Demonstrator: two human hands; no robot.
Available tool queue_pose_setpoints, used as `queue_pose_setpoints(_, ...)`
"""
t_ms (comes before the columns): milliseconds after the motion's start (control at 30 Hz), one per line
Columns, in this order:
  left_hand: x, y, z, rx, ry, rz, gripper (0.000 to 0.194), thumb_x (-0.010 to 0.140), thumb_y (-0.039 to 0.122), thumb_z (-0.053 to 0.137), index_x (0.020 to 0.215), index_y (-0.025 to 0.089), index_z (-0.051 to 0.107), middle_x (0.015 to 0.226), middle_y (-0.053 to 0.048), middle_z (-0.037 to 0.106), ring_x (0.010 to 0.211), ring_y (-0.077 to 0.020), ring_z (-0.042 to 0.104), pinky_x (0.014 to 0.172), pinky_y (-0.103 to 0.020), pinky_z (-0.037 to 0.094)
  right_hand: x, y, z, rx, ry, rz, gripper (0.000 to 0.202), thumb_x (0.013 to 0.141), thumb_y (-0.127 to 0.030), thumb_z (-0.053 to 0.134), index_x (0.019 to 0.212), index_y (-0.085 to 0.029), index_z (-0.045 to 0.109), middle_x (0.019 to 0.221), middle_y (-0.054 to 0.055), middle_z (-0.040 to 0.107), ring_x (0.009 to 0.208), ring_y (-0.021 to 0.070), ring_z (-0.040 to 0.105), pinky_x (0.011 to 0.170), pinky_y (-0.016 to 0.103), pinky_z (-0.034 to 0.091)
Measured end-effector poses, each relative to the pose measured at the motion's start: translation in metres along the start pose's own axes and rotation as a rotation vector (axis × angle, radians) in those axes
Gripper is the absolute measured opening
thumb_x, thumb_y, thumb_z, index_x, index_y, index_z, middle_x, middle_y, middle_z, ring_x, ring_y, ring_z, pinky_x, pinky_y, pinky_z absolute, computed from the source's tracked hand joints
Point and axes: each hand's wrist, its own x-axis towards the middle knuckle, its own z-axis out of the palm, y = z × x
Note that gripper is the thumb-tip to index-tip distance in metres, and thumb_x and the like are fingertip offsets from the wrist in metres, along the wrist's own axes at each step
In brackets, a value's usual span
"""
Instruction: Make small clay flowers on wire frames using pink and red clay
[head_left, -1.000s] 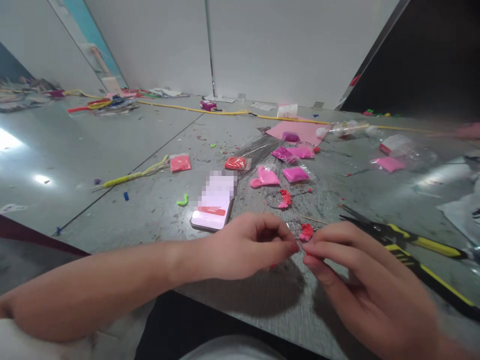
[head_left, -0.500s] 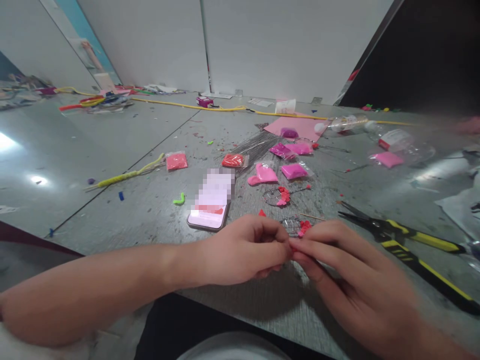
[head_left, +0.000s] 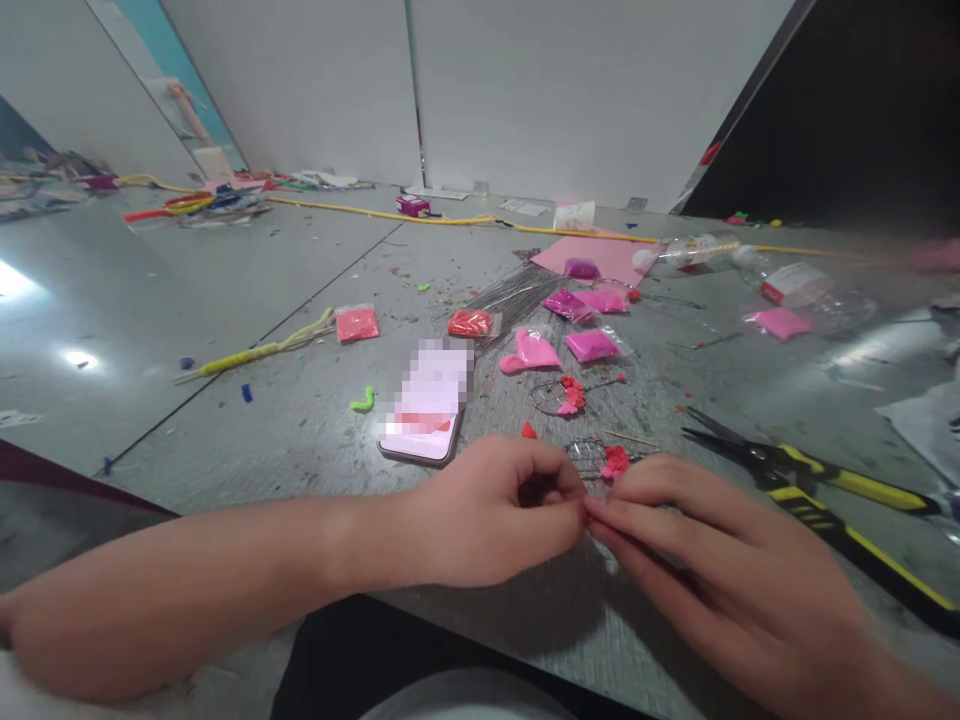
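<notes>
My left hand (head_left: 499,515) and my right hand (head_left: 720,550) meet at their fingertips, low over the table. Thumb and fingers of each are pinched together; whatever is between them is too small and covered to name, though a reddish tint shows at the tips. Just beyond the fingertips lies a wire frame with red and pink clay petals (head_left: 615,462), partly hidden by the right hand. A second wire loop with red clay petals (head_left: 571,395) lies behind it. A small red clay piece (head_left: 529,430) sits above my left knuckles.
A phone (head_left: 424,405) lies left of the petals. Packets of pink clay (head_left: 592,345) and red clay (head_left: 470,323) are beyond, near a bundle of thin wires (head_left: 517,295). Black-and-yellow pliers (head_left: 795,475) lie at right, plastic bottles (head_left: 799,285) behind. Yellow cord (head_left: 390,211) crosses the back.
Both hands stay joined at the fingertips and their fingers shift slightly. The right fingers look straighter. The whole view has shifted a little.
</notes>
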Motion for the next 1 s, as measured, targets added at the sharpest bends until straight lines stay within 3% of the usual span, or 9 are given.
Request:
queue_pose_setpoints(300,-0.002,0.002,0.001,0.156,0.016,0.046,0.008,0.085,0.021,0.061,0.078,0.017,0.061,0.065,0.005,0.051,0.06,-0.0077,0.044,0.053,-0.02,0.036,-0.001,0.001,-0.003,-0.025,-0.037,-0.039,0.02,0.096,-0.014,0.063,0.109,-0.022,0.075,0.091,0.002,0.077,0.082,0.0134,0.073,0.078,0.023,0.062)
queue_pose_setpoints(500,-0.004,0.006,-0.007,0.616,-0.027,0.394,0.012,0.09,0.022,0.059,0.079,0.018,0.062,0.07,-0.001,0.061,0.065,-0.0121,0.053,0.061,-0.025,0.041,0.001,0.001,0.002,0.051,-0.063,0.092,0.009,0.098,-0.024,0.067,0.092,-0.025,0.073,0.086,0.0,0.077,0.077,0.0144,0.074,0.073,0.026,0.061)
queue_pose_setpoints(600,-0.004,0.006,-0.011,0.742,-0.057,0.484,0.016,0.095,0.023,0.056,0.082,0.017,0.063,0.077,-0.005,0.064,0.069,-0.0145,0.054,0.061,-0.026,0.041,0.002,0.005,0.004,0.072,-0.09,0.172,0.012,0.098,-0.028,0.068,0.088,-0.024,0.074,0.085,0.0,0.077,0.073,0.0133,0.073,0.065,0.023,0.058)
queue_pose_setpoints(767,-0.005,0.005,-0.01,0.576,0.006,0.551,0.015,0.096,0.022,0.057,0.091,0.015,0.068,0.073,-0.002,0.064,0.065,-0.0109,0.054,0.061,-0.023,0.042,0.006,0.01,0.003,0.233,-0.115,0.238,0.03,0.098,-0.047,0.067,0.079,-0.025,0.074,0.075,0.0,0.075,0.067,0.0134,0.072,0.059,0.022,0.056)
queue_pose_setpoints(867,-0.006,0.007,-0.008,0.398,0.003,0.465,0.019,0.098,0.026,0.058,0.095,0.013,0.071,0.069,0.001,0.061,0.059,-0.008,0.05,0.056,-0.02,0.04,0.007,0.009,0.001,0.301,-0.069,0.24,0.032,0.097,-0.05,0.067,0.078,-0.025,0.072,0.072,-0.002,0.073,0.064,0.0108,0.07,0.059,0.02,0.055)
queue_pose_setpoints(1000,-0.006,0.011,-0.006,0.195,-0.032,0.308,0.017,0.096,0.026,0.061,0.091,0.013,0.069,0.068,0.002,0.057,0.059,-0.0066,0.046,0.053,-0.018,0.038,0.0,0.007,0.001,0.208,0.042,0.207,0.021,0.096,-0.047,0.071,0.089,-0.027,0.072,0.081,-0.003,0.074,0.069,0.0104,0.071,0.061,0.02,0.056)
